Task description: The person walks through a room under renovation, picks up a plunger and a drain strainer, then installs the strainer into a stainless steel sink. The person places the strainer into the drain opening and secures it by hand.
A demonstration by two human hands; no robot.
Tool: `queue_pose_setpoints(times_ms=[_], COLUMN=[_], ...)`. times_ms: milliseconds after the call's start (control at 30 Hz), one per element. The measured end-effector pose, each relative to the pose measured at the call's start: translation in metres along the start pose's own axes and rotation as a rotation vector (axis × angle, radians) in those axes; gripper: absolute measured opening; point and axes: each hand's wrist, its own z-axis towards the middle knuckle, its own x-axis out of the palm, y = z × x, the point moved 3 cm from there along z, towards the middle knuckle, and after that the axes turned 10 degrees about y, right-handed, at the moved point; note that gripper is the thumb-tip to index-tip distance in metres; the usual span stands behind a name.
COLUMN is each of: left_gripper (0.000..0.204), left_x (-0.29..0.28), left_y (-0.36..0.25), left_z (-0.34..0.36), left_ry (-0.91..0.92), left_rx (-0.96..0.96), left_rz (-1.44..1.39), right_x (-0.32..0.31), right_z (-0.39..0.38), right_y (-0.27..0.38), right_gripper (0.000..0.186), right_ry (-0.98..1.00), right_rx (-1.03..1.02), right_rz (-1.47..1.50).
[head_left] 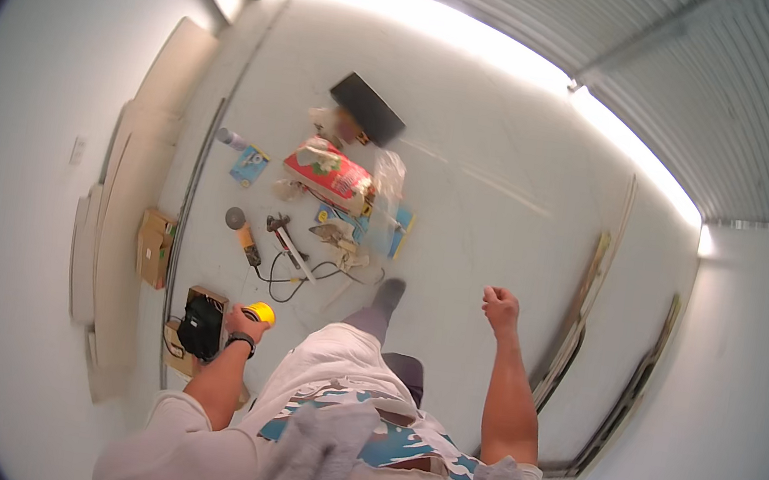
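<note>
My left hand (243, 324), with a dark watch on the wrist, is closed round a yellow cylindrical thing with a dark middle (258, 312); its exact kind does not show. Beside that hand, a black bag or cloth bundle (201, 325) rests against a cardboard box. My right hand (499, 311) is held out over the floor, fingers curled in, and nothing shows in it. Ahead of my left hand lie an orange angle grinder (246, 241) with a dark disc and a black-and-white long tool (292, 247). A dark cord (281, 290) loops beside them.
A red printed sack (330, 175), clear plastic (389, 187), a blue packet (249, 166) and a black box (368, 109) lie farther ahead. Cardboard sheets (131, 207) lean on the left wall, near a small carton (154, 249). Long frame pieces (579, 314) lie at the right.
</note>
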Motion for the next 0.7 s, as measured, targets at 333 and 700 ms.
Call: queue_pose_setpoints(times_ms=[333,700], left_gripper=[0.097,0.095], left_x=[0.102,0.187], left_y=[-0.024,-0.134], left_z=[-0.113,-0.149], left_ry=[-0.140,-0.235], left_rx=[0.004,-0.450], left_rz=[-0.661,-0.798], right_x=[0.175,0.285], right_z=[0.088,0.297], right_y=[0.220,0.322], right_gripper=[0.042,0.029], right_ry=[0.547,0.904], right_rx=[-0.658,-0.087], right_rz=[-1.025,-0.491])
